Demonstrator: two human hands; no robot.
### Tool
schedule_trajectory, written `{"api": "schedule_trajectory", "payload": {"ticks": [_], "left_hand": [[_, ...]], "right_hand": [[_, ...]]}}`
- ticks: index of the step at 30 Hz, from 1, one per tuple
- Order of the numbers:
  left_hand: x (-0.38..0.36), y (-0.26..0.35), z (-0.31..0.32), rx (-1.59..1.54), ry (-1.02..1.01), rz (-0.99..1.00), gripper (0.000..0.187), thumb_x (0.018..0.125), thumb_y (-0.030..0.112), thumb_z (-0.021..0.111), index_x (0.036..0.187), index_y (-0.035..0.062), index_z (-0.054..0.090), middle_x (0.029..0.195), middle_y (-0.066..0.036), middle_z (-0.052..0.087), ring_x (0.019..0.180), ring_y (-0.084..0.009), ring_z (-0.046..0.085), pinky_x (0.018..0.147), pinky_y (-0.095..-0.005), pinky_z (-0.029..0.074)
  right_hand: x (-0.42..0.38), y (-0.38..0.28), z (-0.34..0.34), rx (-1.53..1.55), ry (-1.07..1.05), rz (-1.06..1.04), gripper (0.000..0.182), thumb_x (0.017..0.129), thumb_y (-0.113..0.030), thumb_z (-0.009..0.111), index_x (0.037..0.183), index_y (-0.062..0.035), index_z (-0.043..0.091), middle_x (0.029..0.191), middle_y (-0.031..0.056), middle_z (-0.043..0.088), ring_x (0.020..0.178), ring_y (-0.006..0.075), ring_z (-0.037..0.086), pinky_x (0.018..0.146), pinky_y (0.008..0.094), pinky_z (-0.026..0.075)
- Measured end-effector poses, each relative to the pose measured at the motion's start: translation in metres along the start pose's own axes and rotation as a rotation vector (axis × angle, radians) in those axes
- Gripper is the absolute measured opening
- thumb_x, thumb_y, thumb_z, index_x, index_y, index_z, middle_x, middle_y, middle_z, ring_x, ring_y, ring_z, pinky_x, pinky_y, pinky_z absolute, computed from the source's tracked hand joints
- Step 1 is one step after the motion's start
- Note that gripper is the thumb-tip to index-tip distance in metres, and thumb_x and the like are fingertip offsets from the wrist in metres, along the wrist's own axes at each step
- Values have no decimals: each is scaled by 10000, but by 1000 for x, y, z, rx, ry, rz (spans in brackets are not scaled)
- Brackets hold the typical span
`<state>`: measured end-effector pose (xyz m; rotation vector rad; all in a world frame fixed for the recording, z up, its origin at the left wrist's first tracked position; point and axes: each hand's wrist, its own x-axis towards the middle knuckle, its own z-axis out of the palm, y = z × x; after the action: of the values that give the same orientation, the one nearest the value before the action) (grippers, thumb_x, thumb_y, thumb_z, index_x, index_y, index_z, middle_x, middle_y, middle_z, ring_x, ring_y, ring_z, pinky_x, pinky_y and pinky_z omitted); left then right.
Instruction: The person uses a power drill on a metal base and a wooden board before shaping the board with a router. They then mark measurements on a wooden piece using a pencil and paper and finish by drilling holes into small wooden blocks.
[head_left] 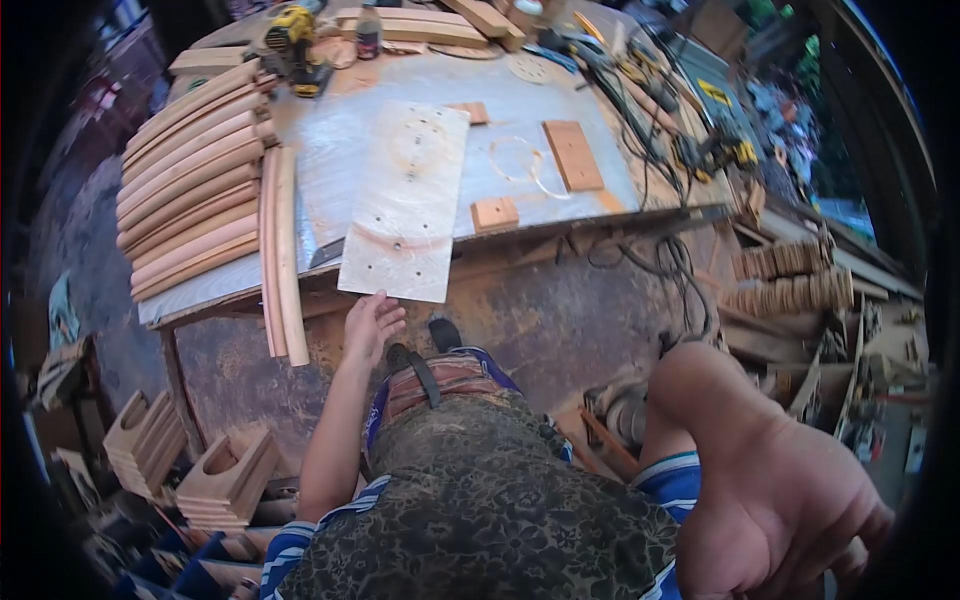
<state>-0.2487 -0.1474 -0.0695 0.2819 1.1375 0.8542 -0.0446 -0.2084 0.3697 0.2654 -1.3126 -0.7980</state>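
On the workbench (pixel 330 130) lies a pale rectangular board (pixel 405 200) with several small holes, its near end jutting past the bench edge. My left hand (pixel 375 323) is just below that near end, palm partly up and fingers loosely spread, with nothing visible in it. Raised close to the camera at the lower right is my right hand (pixel 790 510); its fingers bend downward and their tips are partly hidden at the dark rim of the view. Small wooden blocks (pixel 572 156) rest to the right of the board.
Curved wooden strips (pixel 190 180) are stacked on the bench's left. A yellow drill (pixel 292 45) stands at the back. Cables (pixel 640 130) and tools lie at the right. Cut wooden pieces (pixel 228 480) sit at the lower left, and stacked discs (pixel 790 290) at the right.
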Motion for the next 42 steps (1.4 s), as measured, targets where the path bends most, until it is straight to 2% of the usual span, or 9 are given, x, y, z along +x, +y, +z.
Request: {"api": "schedule_trajectory", "payload": {"ticks": [9, 20, 22, 24, 28, 29, 32, 36, 42], "left_hand": [[30, -12, 2, -83, -165, -60, 353, 1019, 269, 646, 1252, 26, 538, 1110, -142, 635, 981, -294, 698, 797, -416, 599], [35, -13, 18, -87, -195, 34, 457, 1052, 246, 601, 1452, 80, 454, 1356, -127, 617, 1183, -315, 642, 888, -455, 574], [27, -7, 21, -114, -263, 81, 439, 1063, 213, 580, 1460, 75, 453, 1361, -116, 621, 1184, -293, 654, 875, -437, 603], [6, 3, 27, -154, -304, 158, 415, 1056, 194, 600, 1417, 22, 487, 1295, -131, 659, 1090, -261, 699, 824, -397, 629], [-39, 26, 20, -163, -304, 266, 408, 1055, 180, 599, 1415, 16, 497, 1295, -137, 660, 1084, -260, 705, 824, -391, 645], [-50, 31, 14, -160, -293, 279, 408, 1055, 180, 599, 1415, 16, 497, 1295, -137, 660, 1084, -260, 705, 824, -391, 645], [-72, 42, 7, -125, -212, 372, 388, 1053, 168, 601, 1400, 16, 518, 1277, -136, 667, 1043, -250, 716, 800, -379, 655], [-92, 63, 2, -2, -45, 619, 381, 1037, 135, 628, 1376, -10, 533, 1247, -132, 669, 1001, -223, 724, 780, -350, 661], [-105, 45, -11, 237, 307, 815, 432, 1015, 175, 673, 1362, -43, 533, 1247, -158, 656, 1020, -215, 706, 776, -344, 655]], "right_hand": [[33, 3, -2, -107, -203, -100, 472, 1096, -489, 354, 1284, -114, 570, 1362, 34, 571, 1385, 205, 402, 1187, 503, 334], [48, -14, -38, -159, -607, 331, 715, 1052, -607, 356, 1582, -127, 346, 1614, 35, 384, 1536, 148, 244, 1319, 445, 110], [10, -19, -56, -454, -241, 227, 732, 925, -745, 525, 1334, -145, 622, 1417, 118, 589, 1057, 279, 588, 938, 464, 458], [-41, -68, -116, -599, -539, 810, 968, 881, -825, 515, 1365, 13, 517, 1305, 177, 571, 1179, 275, 556, 1077, 455, 405], [-203, -249, -233, -1105, -325, 1895, 565, 1067, -395, 510, 1413, 51, 481, 1376, 201, 548, 1274, 314, 535, 1101, 426, 392], [-240, -316, -272, -1289, -357, 2027, 446, 1066, -325, 554, 1344, 24, 535, 1095, 85, 599, 966, 179, 544, 907, 350, 457], [-243, -414, -287, -1491, -532, 2487, 536, 1011, -399, 605, 1304, 49, 582, 1262, 253, 635, 1212, 377, 597, 1062, 439, 440], [-245, -401, -286, -1349, -760, 2593, 546, 978, -401, 638, 1281, 50, 591, 1237, 268, 642, 1194, 399, 606, 1038, 454, 455], [-309, -225, -281, -876, -976, 1975, 471, 935, -280, 695, 1277, 28, 590, 1243, 244, 614, 1197, 419, 566, 1044, 482, 433]]}}
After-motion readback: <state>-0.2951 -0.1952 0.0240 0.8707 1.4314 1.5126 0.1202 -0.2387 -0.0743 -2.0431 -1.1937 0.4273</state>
